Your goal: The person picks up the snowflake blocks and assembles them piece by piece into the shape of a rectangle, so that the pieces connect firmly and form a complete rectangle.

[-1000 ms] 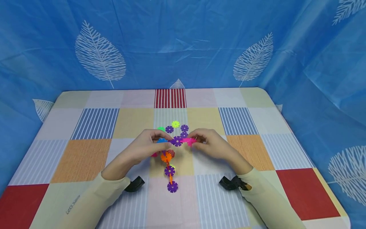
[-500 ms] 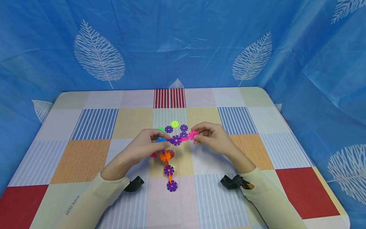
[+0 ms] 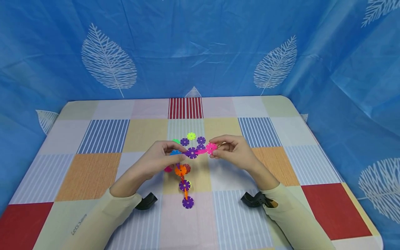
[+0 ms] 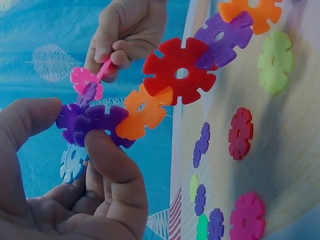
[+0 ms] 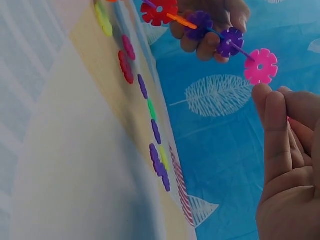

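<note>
A chain of notched plastic snowflake discs hangs between the hands, above the table. My left hand [image 3: 156,158] pinches a purple disc [image 4: 102,124] between thumb and fingers, with a light blue disc [image 4: 74,161] beside it near the curled fingers. From there an orange disc [image 4: 142,111], a red disc [image 4: 181,72] and others run down toward the body, ending in a purple disc [image 3: 188,202]. At the chain's right end my right hand [image 3: 234,152] pinches a pink disc [image 3: 211,148], which meets another pink disc [image 3: 201,151]. Fingers hide most of it in the right wrist view.
Loose discs lie on the patchwork-covered table [image 3: 265,222] beyond and below the chain: yellow [image 3: 191,136], green [image 3: 176,141], red [image 3: 187,168], pink [image 3: 168,169] and several purple. A blue leaf-print curtain [image 3: 200,45] stands behind. Black pieces [image 3: 147,201] sit at both wrists.
My right hand has moved slightly right and up from the chain's middle with the pink disc, then settled a touch lower. The left hand has kept its pinch almost unmoved.
</note>
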A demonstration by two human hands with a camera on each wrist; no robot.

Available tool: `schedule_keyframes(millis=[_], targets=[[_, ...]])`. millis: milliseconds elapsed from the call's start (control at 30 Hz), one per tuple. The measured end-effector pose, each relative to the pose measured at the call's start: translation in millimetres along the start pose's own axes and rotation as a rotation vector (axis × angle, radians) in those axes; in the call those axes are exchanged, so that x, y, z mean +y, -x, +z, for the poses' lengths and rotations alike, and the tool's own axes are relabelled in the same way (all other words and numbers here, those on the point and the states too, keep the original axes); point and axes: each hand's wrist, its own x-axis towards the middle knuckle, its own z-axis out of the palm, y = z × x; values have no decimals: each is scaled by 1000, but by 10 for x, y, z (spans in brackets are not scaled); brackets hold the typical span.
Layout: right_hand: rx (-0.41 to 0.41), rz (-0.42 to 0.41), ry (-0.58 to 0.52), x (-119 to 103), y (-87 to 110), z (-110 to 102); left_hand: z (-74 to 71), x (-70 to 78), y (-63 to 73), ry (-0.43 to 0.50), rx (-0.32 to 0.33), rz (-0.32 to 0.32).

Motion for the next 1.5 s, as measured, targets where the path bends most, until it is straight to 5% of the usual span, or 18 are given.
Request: schedule_keyframes(millis=[533,1500], targets=[[-47,-112,-10,47,-5,-20,-1,-12,-10,4,11,4],[-70,-112,-1,78,9,-35,14,-29,-18,-20,45,-21]])
